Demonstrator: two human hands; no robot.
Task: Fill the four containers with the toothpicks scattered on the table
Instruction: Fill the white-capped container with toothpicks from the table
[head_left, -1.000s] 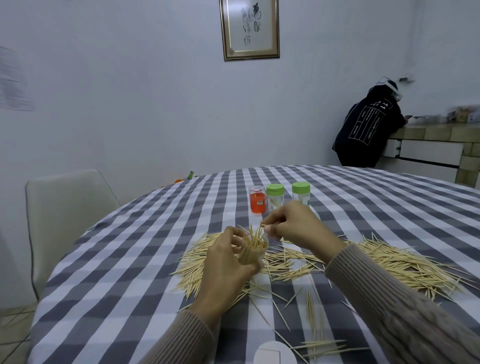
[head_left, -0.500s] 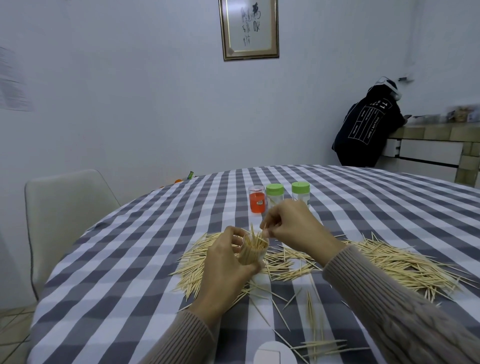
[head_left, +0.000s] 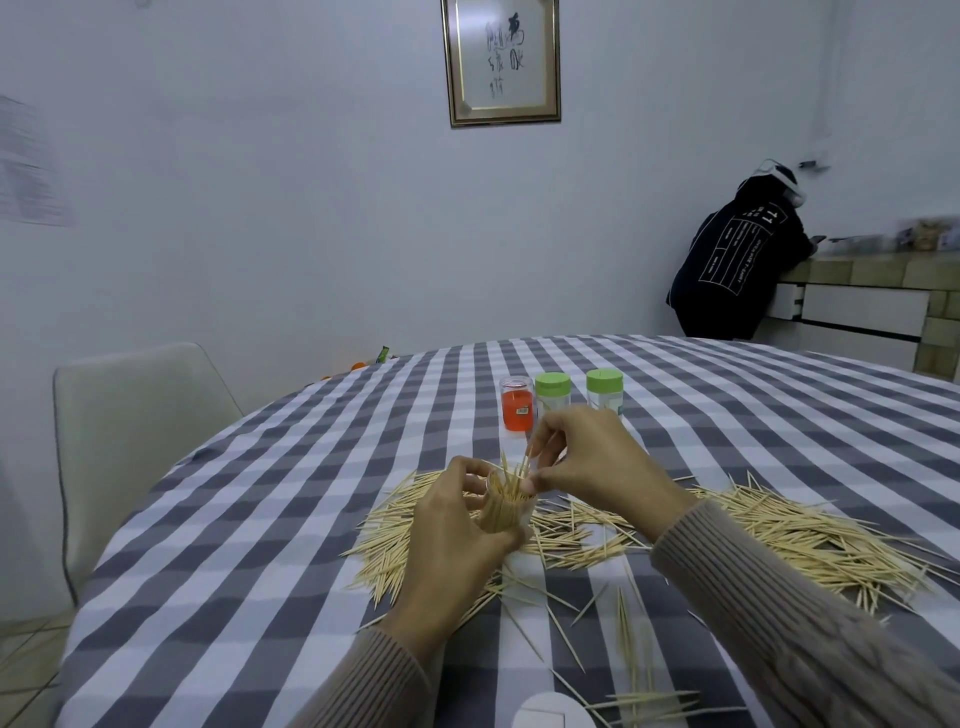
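The left hand (head_left: 457, 525) is wrapped around a clear container (head_left: 506, 512), holding it upright just above the checked bench (head_left: 260, 519); the container is packed with toothpicks, several of them sticking up past the rim. The right hand (head_left: 587, 462) sits right at that rim, thumb and fingertips pinching a few toothpicks (head_left: 524, 470) that stand in the opening.

Beyond the hands three more containers stand in a row: one red container (head_left: 517, 402) with a clear top, then two green-capped containers (head_left: 552, 395) (head_left: 604, 391) side by side, so four containers in all, counting the one in hand.

Loose toothpicks lie in two broad heaps, one heap (head_left: 400, 525) under and left of the hands, a larger heap (head_left: 810, 535) to the right (far too many to count), with a thinner scatter (head_left: 628, 629) of strays toward the near edge. A white disc (head_left: 553, 712) sits at the bench's near edge.

One pale chair (head_left: 140, 426) stands at the left, one framed calligraphy piece (head_left: 502, 60) hangs on the wall, and a second person in a dark jacket (head_left: 737, 265) leans at a counter in the far corner.
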